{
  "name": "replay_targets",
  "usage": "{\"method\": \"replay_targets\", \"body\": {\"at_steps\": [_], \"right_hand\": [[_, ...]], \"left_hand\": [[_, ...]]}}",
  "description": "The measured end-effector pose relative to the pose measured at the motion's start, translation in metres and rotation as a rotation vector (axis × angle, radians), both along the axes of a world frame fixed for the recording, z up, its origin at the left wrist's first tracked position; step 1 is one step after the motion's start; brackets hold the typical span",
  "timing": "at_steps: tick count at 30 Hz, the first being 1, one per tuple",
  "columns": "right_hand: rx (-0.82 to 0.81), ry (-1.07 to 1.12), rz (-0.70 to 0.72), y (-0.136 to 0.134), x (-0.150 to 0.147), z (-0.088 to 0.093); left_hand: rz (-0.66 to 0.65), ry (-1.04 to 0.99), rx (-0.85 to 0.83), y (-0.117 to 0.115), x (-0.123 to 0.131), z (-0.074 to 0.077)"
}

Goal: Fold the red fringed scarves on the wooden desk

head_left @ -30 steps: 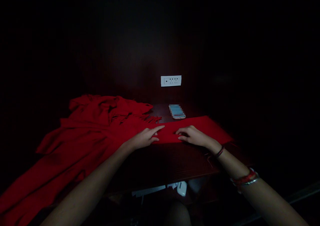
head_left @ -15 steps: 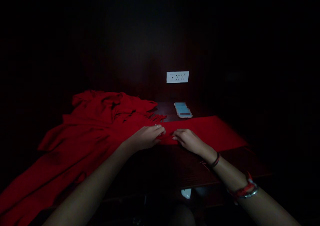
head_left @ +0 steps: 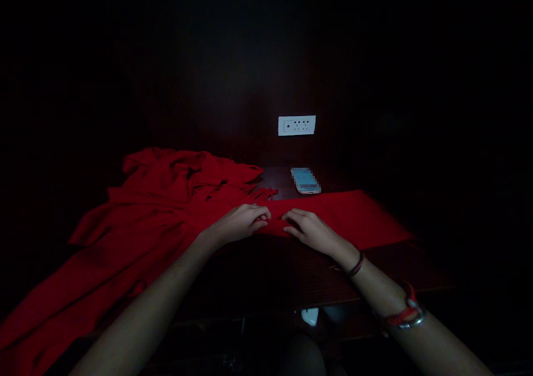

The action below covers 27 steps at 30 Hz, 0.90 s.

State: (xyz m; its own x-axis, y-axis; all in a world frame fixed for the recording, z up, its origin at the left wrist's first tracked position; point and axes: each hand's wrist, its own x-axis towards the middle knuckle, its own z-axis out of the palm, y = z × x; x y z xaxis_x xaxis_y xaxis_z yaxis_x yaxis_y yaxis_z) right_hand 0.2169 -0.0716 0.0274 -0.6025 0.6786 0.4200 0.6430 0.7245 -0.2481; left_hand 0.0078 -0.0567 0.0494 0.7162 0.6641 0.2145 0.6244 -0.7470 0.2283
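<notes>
A long red fringed scarf [head_left: 137, 220] lies across a dark wooden table [head_left: 283, 270], bunched at the back left and spread flat to the right. My left hand [head_left: 239, 221] rests on the scarf's near edge with fingers curled, pinching the cloth. My right hand [head_left: 308, 229] sits just to its right on the same edge, fingers bent down onto the fabric. The two hands are close together, a small gap between them. Bracelets circle my right wrist and forearm.
A phone [head_left: 306, 180] lies on the table behind the scarf. A white wall socket plate [head_left: 296, 125] is on the dark panel above it. A pale object [head_left: 310, 315] shows below the table's front edge. The room is very dark.
Both hands have drawn closer together along the scarf's near edge. My left fingers, stretched out a second ago, have curled onto the cloth. The view shifted slightly.
</notes>
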Motion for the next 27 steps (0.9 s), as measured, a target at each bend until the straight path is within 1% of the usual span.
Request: {"method": "replay_targets", "body": {"at_steps": [2,5,9,13,17,20,22,24,27], "right_hand": [[-0.002,0.002,-0.009,0.000,-0.001,-0.001],[-0.003,0.016,-0.021,0.002,-0.001,-0.002],[-0.006,-0.003,0.028,0.002,0.001,0.001],[0.002,-0.109,0.092,-0.005,0.006,0.007],[0.026,-0.194,0.058,-0.023,0.011,0.004],[0.066,-0.222,-0.013,-0.037,0.011,-0.005],[0.076,-0.198,-0.060,-0.041,0.010,-0.010],[0.062,-0.103,-0.099,-0.040,0.011,-0.013],[0.030,0.132,-0.150,-0.031,0.016,-0.013]], "left_hand": [[-0.018,-0.008,0.012,0.000,0.000,0.002],[-0.056,0.031,0.029,0.000,-0.003,0.009],[-0.093,0.111,0.006,-0.003,-0.005,0.014],[-0.143,0.166,-0.028,-0.008,-0.003,0.012],[-0.157,0.178,-0.050,-0.014,-0.003,0.010],[-0.126,0.225,-0.036,-0.018,-0.003,0.012],[-0.074,0.245,0.035,-0.021,-0.002,0.013],[0.000,0.264,0.135,-0.023,-0.003,0.014],[0.104,0.306,0.285,-0.026,-0.012,0.010]]}}
